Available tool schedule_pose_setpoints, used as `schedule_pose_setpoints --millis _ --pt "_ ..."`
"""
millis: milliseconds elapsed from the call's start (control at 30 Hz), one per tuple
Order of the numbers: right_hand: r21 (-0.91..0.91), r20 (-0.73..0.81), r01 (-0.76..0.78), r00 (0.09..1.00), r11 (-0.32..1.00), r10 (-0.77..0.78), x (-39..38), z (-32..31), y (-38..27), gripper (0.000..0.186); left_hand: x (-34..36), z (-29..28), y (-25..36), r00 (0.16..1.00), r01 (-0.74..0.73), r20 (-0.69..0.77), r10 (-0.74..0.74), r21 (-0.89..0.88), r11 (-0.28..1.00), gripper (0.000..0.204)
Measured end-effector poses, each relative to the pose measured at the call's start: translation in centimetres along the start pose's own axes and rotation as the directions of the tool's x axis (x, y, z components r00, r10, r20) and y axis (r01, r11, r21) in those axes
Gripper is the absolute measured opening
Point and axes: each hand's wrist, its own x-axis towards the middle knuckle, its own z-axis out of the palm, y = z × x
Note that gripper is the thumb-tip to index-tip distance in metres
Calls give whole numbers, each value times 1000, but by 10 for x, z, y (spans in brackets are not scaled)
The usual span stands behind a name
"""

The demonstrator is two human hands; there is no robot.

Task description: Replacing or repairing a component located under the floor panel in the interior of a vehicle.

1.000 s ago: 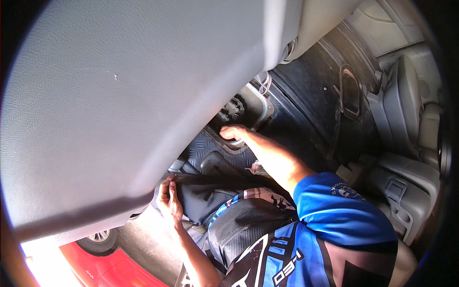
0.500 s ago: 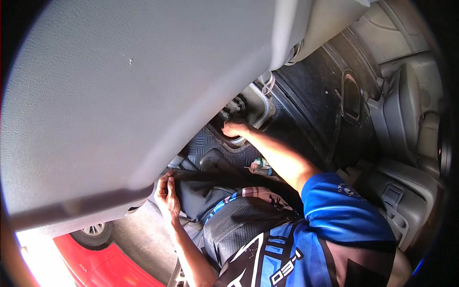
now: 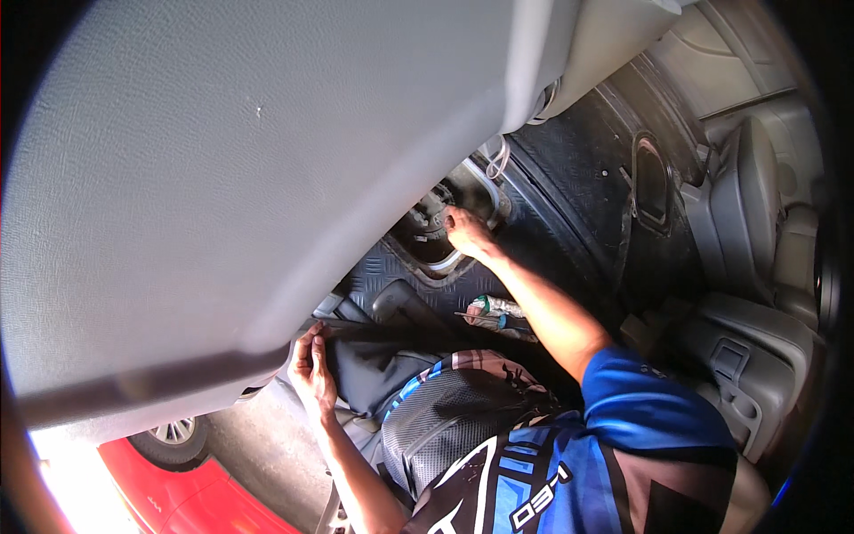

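Observation:
My right hand (image 3: 464,231) is over a rounded opening in the vehicle floor, close to its right side. Its fingers are curled together, and anything in them is too small or hidden to name. Inside the opening, a dark round fitting (image 3: 430,214) with small connectors shows left of the hand. A pale metal rim (image 3: 445,263) edges the hole. My left hand (image 3: 313,367) is beside the lower edge of the big grey seat (image 3: 222,196), at my dark trouser leg (image 3: 365,356). Its fingertips press together, and I cannot see what they hold.
A crumpled whitish cloth (image 3: 498,316) with a thin tool lies on the black patterned floor mat (image 3: 378,271). A pale cable loop (image 3: 498,158) is beyond the opening. Another oval opening (image 3: 654,182) and grey seats (image 3: 752,214) are at right. A red car (image 3: 196,489) stands outside.
My right hand has moved right and slightly up across the opening, uncovering more of the round fitting. My left hand has barely moved.

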Motion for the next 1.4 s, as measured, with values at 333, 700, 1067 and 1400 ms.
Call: schedule_pose_setpoints --millis 333,700,1067,1400 --pt "-478 649 602 733 639 -205 -183 -98 19 56 3 -5 -3 999 12 34 -9 -81 997 28" --pt "-8 522 155 843 988 -129 -103 -126 20 53 -2 -8 -4 1000 1 2 -1 -133 991 28" --pt "196 167 -294 950 936 263 17 -29 -11 52 0 -10 -7 999 -26 16 28 -112 993 30" --pt "816 247 -360 924 452 290 26 14 -14 44 -1 -8 -8 999 -41 -22 39 -117 992 31"
